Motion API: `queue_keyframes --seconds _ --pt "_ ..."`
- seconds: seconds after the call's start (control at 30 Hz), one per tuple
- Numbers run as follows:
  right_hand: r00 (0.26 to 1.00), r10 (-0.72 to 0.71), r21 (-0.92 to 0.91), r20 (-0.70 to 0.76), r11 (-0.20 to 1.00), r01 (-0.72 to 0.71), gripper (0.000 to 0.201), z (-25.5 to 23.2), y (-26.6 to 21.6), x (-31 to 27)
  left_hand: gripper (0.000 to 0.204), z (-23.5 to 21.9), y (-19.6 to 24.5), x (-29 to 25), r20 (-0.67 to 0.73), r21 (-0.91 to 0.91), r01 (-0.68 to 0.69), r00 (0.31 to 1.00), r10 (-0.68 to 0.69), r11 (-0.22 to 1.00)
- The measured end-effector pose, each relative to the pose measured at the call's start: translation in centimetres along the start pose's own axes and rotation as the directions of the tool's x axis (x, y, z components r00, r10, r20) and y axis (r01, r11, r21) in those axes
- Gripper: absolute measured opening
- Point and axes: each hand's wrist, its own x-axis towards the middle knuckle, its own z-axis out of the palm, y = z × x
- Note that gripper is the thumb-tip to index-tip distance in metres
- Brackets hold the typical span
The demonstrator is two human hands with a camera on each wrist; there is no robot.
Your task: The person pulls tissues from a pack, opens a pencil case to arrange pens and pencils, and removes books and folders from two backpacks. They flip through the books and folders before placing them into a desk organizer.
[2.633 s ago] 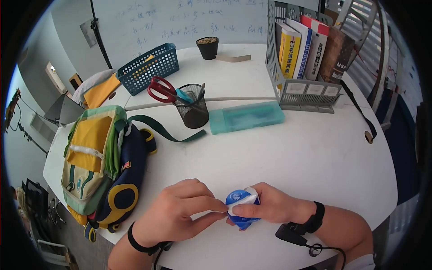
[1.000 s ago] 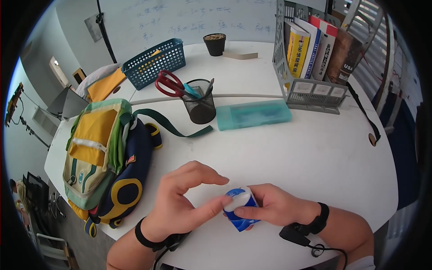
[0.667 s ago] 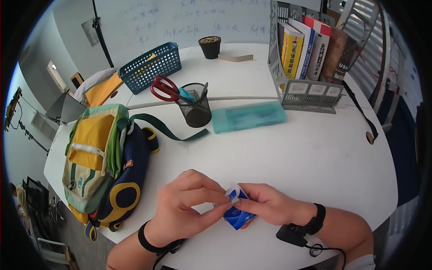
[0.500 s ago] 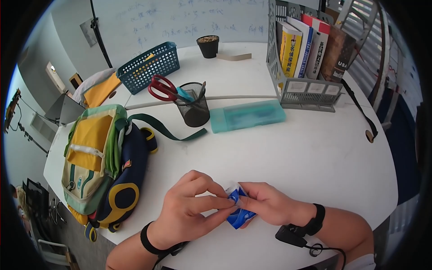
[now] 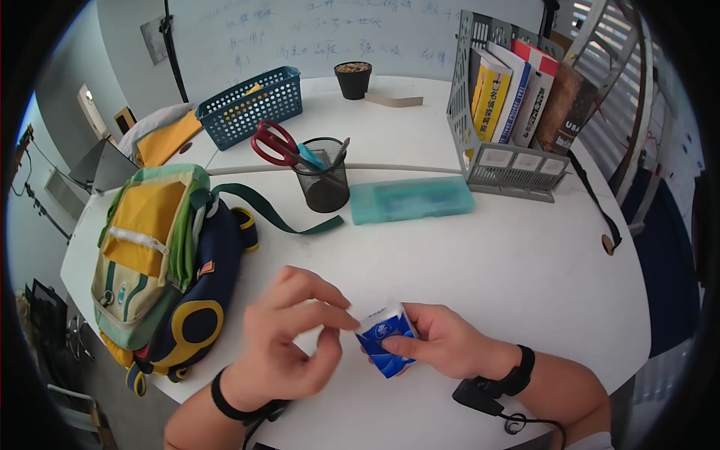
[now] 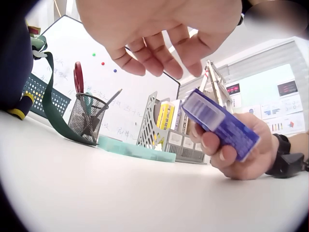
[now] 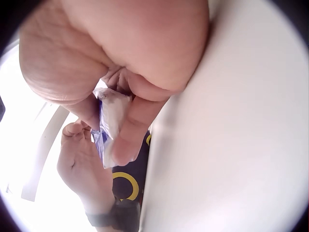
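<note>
In the head view my right hand [image 5: 450,341] grips a small blue-and-white pocket tissue pack [image 5: 388,352], thumb across its printed blue face and fingers behind. My left hand [image 5: 289,337] is to the left of the pack, fingers loosely bent, holding nothing. Its fingertips come close to the pack's upper left corner. From the left wrist view, the left fingers [image 6: 152,60] hang above and apart from the pack [image 6: 219,123], whose back carries a pale label. The right wrist view has the pack [image 7: 112,118] between the right thumb and fingers.
A yellow, green and navy backpack [image 5: 169,270] lies at the left, its dark green strap [image 5: 270,214] stretching across the table. Farther back are a mesh pen cup [image 5: 322,180] with red-handled scissors [image 5: 274,142], a teal pencil case [image 5: 412,200], a basket [image 5: 251,112] and a book rack [image 5: 517,169].
My left fingers have released the pack's upper edge and drawn back to the left. The pack has turned slightly, showing more of its blue face. My right hand keeps its grip.
</note>
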Motion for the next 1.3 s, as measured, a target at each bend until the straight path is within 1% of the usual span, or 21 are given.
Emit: queue_keyframes --seconds 0.1,0.17,0.2,0.23,0.3,0.33,0.4,0.53,0.63,0.77,0.8,0.83,0.9,1.0,1.03,1.07,1.1,1.17,1.2,1.27,1.3 --pt "0.999 -0.014 -0.07 -0.043 0.997 0.011 0.04 -0.7 -0.5 -0.2 0.023 0.8 -0.4 0.0 -0.048 0.028 0.073 0.996 -0.072 0.997" --pt "1.0 -0.022 -0.394 -0.018 0.919 0.013 0.043 -2.3 -1.3 -0.3 0.018 0.8 -1.0 -0.2 -0.045 0.025 0.07 0.997 -0.069 0.997" --pt "0.998 -0.058 -0.491 -0.023 0.87 0.039 0.044 -3.5 -1.3 -0.5 0.017 0.6 -1.2 -0.2 0.042 0.098 0.071 0.996 -0.076 0.993" --pt "0.999 -0.041 -0.504 -0.018 0.863 0.027 0.044 -3.8 -2.3 -1.2 0.015 0.3 -1.4 -0.3 0.129 0.166 0.07 0.987 -0.092 0.984" --pt "0.958 -0.073 -0.426 -0.277 0.903 -0.054 0.04 -4.1 -5.0 -2.4 0.016 0.4 -2.3 -0.6 0.137 0.159 0.088 0.984 -0.111 0.983" --pt "0.96 -0.066 -0.436 -0.273 0.898 -0.063 0.04 -4.8 -5.8 -2.8 0.018 0.3 -2.6 -0.7 0.172 0.187 0.107 0.975 -0.14 0.976" --pt "0.873 -0.049 -0.463 -0.484 0.862 -0.208 0.036 -6.5 -7.2 -4.2 0.02 0.3 -3.1 -0.8 0.204 0.218 0.121 0.965 -0.166 0.969" --pt "0.821 -0.085 -0.462 -0.565 0.857 -0.229 0.035 -10.6 -6.5 -6.6 0.029 0.9 -4.2 -0.4 0.247 0.131 0.186 0.945 -0.214 0.974" --pt "0.848 -0.091 -0.359 -0.522 0.926 -0.121 0.033 -12.0 -4.4 -8.5 0.032 1.7 -4.1 0.8 0.299 0.139 0.158 0.934 -0.193 0.978" --pt "0.785 -0.189 -0.344 -0.59 0.938 -0.033 0.029 -11.9 -4.7 -8.8 0.034 3.7 -5.0 5.0 0.321 0.152 0.133 0.931 -0.176 0.979" --pt "0.749 -0.191 -0.387 -0.634 0.917 -0.094 0.03 -13.0 -4.2 -8.6 0.037 4.2 -4.9 6.9 0.323 0.167 0.215 0.91 -0.259 0.962" --pt "0.712 -0.195 -0.426 -0.674 0.89 -0.159 0.03 -14.0 -3.9 -8.4 0.037 4.8 -5.2 8.6 0.335 0.169 0.198 0.91 -0.245 0.965" --pt "0.681 -0.205 -0.382 -0.703 0.917 -0.118 0.032 -15.3 -3.3 -8.6 0.043 6.4 -6.4 11.2 0.228 0.251 0.088 0.962 -0.147 0.964" --pt "0.634 -0.29 -0.463 -0.716 0.878 -0.121 0.032 -17.5 -2.3 -9.1 0.047 8.3 -8.2 13.1 0.244 0.335 -0.008 0.966 -0.079 0.942" --pt "0.515 -0.433 -0.528 -0.739 0.848 -0.046 0.033 -18.1 -1.8 -9.0 0.046 8.8 -8.5 13.4 0.233 0.408 -0.062 0.972 -0.038 0.911" --pt "0.382 -0.559 -0.599 -0.736 0.8 0.018 0.033 -18.3 -1.5 -9.0 0.043 8.7 -8.8 13.6 0.301 0.368 0.071 0.934 -0.191 0.927" --pt "0.38 -0.559 -0.6 -0.737 0.8 0.013 0.033 -17.5 -2.3 -9.3 0.043 8.6 -9.2 13.9 0.302 0.363 0.07 0.934 -0.189 0.929" --pt "0.459 -0.543 -0.685 -0.703 0.689 -0.235 0.04 -15.1 -4.5 -9.7 0.038 7.9 -10.2 14.3 0.369 0.359 0.084 0.902 -0.224 0.93" --pt "0.463 -0.543 -0.688 -0.701 0.687 -0.235 0.04 -15.0 -4.4 -9.3 0.038 7.6 -10.0 14.2 0.366 0.359 0.088 0.903 -0.227 0.929" --pt "0.573 -0.625 -0.842 -0.531 0.467 -0.272 0.045 -14.6 -4.1 -8.7 0.037 6.6 -8.9 13.7 0.403 0.375 0.114 0.874 -0.272 0.92" --pt "0.576 -0.624 -0.843 -0.528 0.465 -0.269 0.045 -14.8 -4.0 -8.2 0.037 6.0 -8.5 13.3 0.401 0.377 0.117 0.874 -0.276 0.919"
